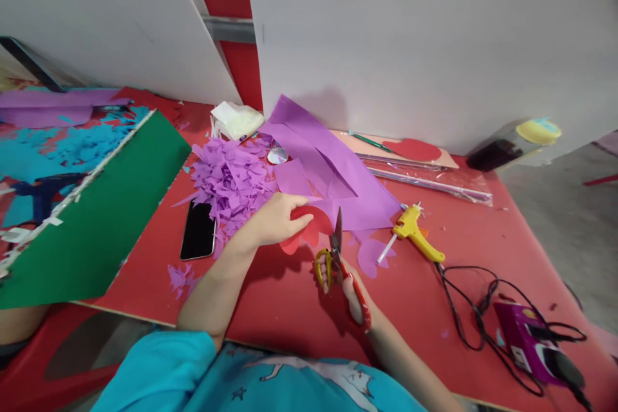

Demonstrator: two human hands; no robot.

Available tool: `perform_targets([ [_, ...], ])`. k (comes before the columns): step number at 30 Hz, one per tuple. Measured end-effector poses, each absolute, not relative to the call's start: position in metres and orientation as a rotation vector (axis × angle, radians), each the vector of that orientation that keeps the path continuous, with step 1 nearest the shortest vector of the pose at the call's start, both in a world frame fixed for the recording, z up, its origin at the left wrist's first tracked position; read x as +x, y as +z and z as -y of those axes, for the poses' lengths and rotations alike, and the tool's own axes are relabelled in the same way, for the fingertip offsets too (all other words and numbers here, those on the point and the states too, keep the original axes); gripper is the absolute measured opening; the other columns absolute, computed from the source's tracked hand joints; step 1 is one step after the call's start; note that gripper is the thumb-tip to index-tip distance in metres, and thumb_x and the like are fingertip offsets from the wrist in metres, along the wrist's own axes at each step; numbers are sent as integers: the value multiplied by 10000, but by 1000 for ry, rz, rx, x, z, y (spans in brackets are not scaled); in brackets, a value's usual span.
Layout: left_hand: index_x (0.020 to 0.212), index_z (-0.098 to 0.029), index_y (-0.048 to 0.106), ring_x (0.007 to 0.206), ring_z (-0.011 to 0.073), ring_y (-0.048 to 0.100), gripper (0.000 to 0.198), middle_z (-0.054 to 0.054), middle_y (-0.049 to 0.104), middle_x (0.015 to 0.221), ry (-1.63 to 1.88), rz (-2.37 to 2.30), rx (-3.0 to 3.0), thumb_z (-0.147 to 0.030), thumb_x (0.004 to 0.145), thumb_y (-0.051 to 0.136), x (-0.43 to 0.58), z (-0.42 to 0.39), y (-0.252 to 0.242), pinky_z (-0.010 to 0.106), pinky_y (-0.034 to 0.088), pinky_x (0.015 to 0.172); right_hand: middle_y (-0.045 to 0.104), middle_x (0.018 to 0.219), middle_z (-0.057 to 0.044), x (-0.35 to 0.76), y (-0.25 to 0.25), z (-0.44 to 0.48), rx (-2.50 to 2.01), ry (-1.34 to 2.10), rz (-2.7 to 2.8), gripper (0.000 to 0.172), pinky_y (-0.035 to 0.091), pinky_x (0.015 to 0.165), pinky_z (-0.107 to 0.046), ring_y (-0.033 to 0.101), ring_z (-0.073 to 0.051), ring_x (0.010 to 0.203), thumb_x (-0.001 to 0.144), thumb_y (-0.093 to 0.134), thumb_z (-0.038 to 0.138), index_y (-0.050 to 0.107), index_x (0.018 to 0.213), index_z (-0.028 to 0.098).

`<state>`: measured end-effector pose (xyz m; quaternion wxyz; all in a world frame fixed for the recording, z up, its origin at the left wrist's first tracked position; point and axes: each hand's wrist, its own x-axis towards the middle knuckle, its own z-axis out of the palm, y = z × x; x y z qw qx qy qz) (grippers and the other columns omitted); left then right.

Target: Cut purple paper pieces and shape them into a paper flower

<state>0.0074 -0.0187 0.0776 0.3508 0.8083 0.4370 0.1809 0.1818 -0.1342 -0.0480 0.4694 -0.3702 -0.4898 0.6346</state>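
Observation:
My left hand point(277, 219) is closed on a red paper shape point(309, 232) with a scalloped edge, held just above the red table point(410, 309). My right hand point(348, 293) grips scissors point(338, 257) with yellow and red handles; the blades point up into the red paper's right edge. Just beyond lies a large purple paper sheet point(333, 167). A heap of purple paper scraps point(232, 183) sits to the left of my left hand. A small purple cut-out point(371, 254) lies right of the scissors.
A black phone point(198, 230) lies face up by the scraps. A yellow glue gun point(414, 230) with a black cord point(468, 309) lies to the right, near a purple box point(524, 338). A green sheet point(96, 212) covers the left. White panels stand behind.

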Motion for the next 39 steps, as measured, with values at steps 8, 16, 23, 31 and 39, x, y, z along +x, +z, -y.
perform_targets([
  [8, 788, -134, 656, 659, 126, 586, 171, -1, 667, 729, 445, -1154, 2104, -178, 753, 495, 10, 19, 77, 219, 446, 650, 458, 729, -15, 182, -50, 136, -885, 1565, 1188, 609, 349, 533, -279, 412, -134, 574, 751, 358, 737, 502, 1031, 215],
  [16, 889, -129, 669, 723, 149, 605, 221, 20, 686, 807, 487, -1131, 2104, -203, 774, 495, 11, 18, 72, 245, 454, 704, 453, 678, -5, 182, -55, 138, -877, 1515, 1202, 609, 370, 581, -302, 416, -141, 563, 788, 293, 721, 513, 1031, 207],
  [23, 869, -118, 665, 697, 144, 598, 202, 15, 682, 772, 506, -1130, 2112, -191, 766, 507, 12, 18, 70, 242, 457, 680, 416, 713, -2, 180, -50, 137, -845, 1575, 1118, 599, 336, 488, -264, 395, -123, 554, 754, 361, 733, 512, 1009, 212],
  [31, 1005, -145, 631, 879, 180, 639, 271, 33, 694, 980, 536, -1139, 2110, -205, 762, 526, 10, 14, 63, 259, 488, 779, 388, 674, 12, 181, -49, 138, -859, 1618, 1096, 615, 283, 477, -265, 336, -115, 537, 720, 387, 756, 518, 969, 209],
  [39, 1090, -155, 603, 934, 171, 630, 322, 41, 678, 1041, 530, -1133, 2167, -181, 781, 516, 9, 15, 65, 276, 478, 865, 383, 658, 18, 180, -49, 138, -853, 1621, 1108, 595, 281, 471, -269, 325, -110, 516, 734, 389, 740, 514, 958, 204],
])
